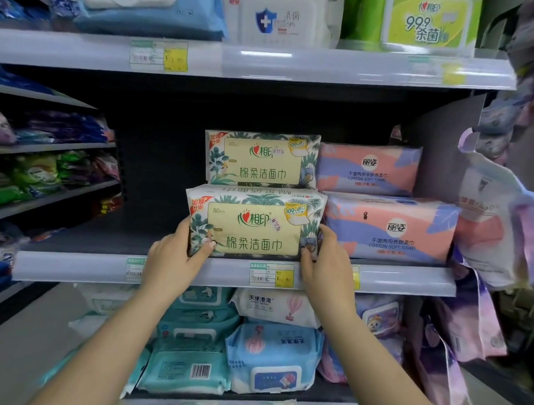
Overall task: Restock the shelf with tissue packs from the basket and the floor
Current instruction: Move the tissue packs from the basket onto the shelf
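Both hands [251, 262] grip tissue pack [254, 223] at shelf edge [227, 272].

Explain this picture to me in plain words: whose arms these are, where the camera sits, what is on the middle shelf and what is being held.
No machine here: a person wears one wide-angle camera on the head, so you look down their own arms at a shop shelf. The left hand and right hand grip the two ends of a green leaf-print tissue pack at the front edge of the middle shelf. A second identical pack sits behind it, farther back. To the right lie two pink and purple towel packs, one behind the other. The left half of that shelf shows only dark board. Wet-wipe packs fill the shelf below.
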`<state>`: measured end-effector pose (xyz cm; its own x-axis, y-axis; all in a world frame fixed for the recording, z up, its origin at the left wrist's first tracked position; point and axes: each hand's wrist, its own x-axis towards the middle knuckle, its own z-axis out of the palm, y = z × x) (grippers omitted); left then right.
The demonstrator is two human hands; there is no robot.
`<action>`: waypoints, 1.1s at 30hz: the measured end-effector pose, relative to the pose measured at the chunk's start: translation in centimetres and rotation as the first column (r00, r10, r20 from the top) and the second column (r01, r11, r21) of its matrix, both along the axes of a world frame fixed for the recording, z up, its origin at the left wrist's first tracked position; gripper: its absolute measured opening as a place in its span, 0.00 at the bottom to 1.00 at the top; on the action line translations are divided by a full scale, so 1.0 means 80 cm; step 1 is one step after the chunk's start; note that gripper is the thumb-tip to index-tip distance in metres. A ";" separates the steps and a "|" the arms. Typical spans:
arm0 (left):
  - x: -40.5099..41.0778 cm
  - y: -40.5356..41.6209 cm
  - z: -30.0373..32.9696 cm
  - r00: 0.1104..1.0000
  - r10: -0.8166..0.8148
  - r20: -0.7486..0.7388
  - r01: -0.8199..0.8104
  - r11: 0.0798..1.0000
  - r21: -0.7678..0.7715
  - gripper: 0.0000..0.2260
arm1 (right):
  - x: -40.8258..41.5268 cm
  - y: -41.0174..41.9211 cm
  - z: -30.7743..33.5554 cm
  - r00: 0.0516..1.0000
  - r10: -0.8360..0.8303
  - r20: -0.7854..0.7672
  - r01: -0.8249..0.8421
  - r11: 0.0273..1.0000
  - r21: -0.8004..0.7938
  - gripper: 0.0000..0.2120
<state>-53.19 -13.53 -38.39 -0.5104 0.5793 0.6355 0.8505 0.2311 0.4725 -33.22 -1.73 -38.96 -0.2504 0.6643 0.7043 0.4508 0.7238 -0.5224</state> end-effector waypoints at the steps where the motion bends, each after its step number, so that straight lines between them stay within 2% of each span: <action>1: -0.002 0.001 -0.001 1.000 -0.003 -0.004 0.002 1.000 -0.007 0.23 | 0.000 0.002 -0.002 1.000 0.003 -0.005 -0.003 1.000 0.003 0.19; 6: -0.001 0.002 -0.003 0.996 0.027 -0.086 -0.029 0.999 -0.020 0.24 | -0.005 0.009 -0.006 1.000 0.002 -0.016 -0.001 1.000 0.030 0.18; 11: 0.004 -0.002 -0.004 0.993 0.050 -0.105 -0.060 0.995 -0.086 0.31 | -0.002 0.010 -0.003 1.000 0.020 -0.005 -0.020 1.000 0.011 0.18; 15: 0.027 -0.016 -0.013 0.988 0.124 -0.092 -0.134 0.984 -0.120 0.33 | 0.014 0.003 0.004 0.998 0.043 0.047 -0.045 0.998 0.032 0.24; 17: 0.047 -0.026 -0.034 0.979 0.130 -0.158 -0.148 0.983 -0.107 0.33 | 0.023 -0.009 -0.008 0.997 0.029 0.068 -0.037 0.992 0.117 0.26; 20: 0.082 -0.038 -0.087 0.974 0.056 -0.221 -0.080 0.992 -0.097 0.33 | 0.041 -0.026 -0.055 0.998 0.025 0.065 -0.040 0.969 0.244 0.24; 23: 0.115 -0.050 -0.160 0.976 -0.073 -0.207 0.030 0.979 -0.201 0.30 | 0.068 -0.038 -0.129 0.991 0.080 0.106 -0.102 0.971 0.217 0.23; 26: 0.147 -0.071 -0.252 0.979 -0.180 -0.099 0.124 0.901 -0.416 0.29 | 0.104 -0.053 -0.225 0.978 0.095 0.188 -0.114 0.989 0.091 0.22; 28: 0.169 -0.088 -0.313 0.977 -0.198 0.076 0.207 0.810 -0.549 0.31 | 0.131 -0.065 -0.301 0.950 0.089 0.301 -0.084 0.996 -0.030 0.23; 30: 0.186 -0.102 -0.373 0.950 -0.154 0.272 0.304 0.659 -0.688 0.30 | 0.159 -0.081 -0.375 0.887 0.114 0.449 -0.025 0.980 -0.198 0.27; 33: 0.205 -0.118 -0.443 0.901 -0.042 0.431 0.398 0.474 -0.785 0.33 | 0.191 -0.107 -0.457 0.754 0.254 0.606 0.100 0.867 -0.488 0.35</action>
